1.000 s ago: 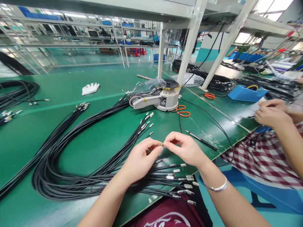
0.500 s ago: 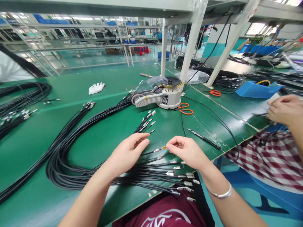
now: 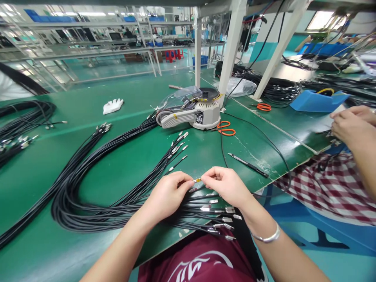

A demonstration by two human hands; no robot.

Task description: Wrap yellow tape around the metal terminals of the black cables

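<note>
My left hand [image 3: 169, 194] and my right hand [image 3: 225, 186] meet over the near edge of the green table [image 3: 117, 164]. Both pinch the metal-tipped end of one black cable [image 3: 196, 180], which carries a small yellow band at the tip. Under my hands lies a fan of similar cable ends [image 3: 217, 217] with silver terminals. The looped bundle of black cables [image 3: 88, 199] curves off to the left. A second group of cable ends [image 3: 179, 147] lies just beyond my hands.
A grey tape dispenser [image 3: 194, 111] stands mid-table, orange scissors [image 3: 226, 128] beside it, a black knife-like tool [image 3: 248, 165] to the right. A white glove [image 3: 113, 105] lies far left. Another person's hands [image 3: 351, 125] work at the right, near a blue tray [image 3: 317, 100].
My left hand came back from the cable bundle to the cable tip held by my right hand; both now pinch it. The view shifted slightly.
</note>
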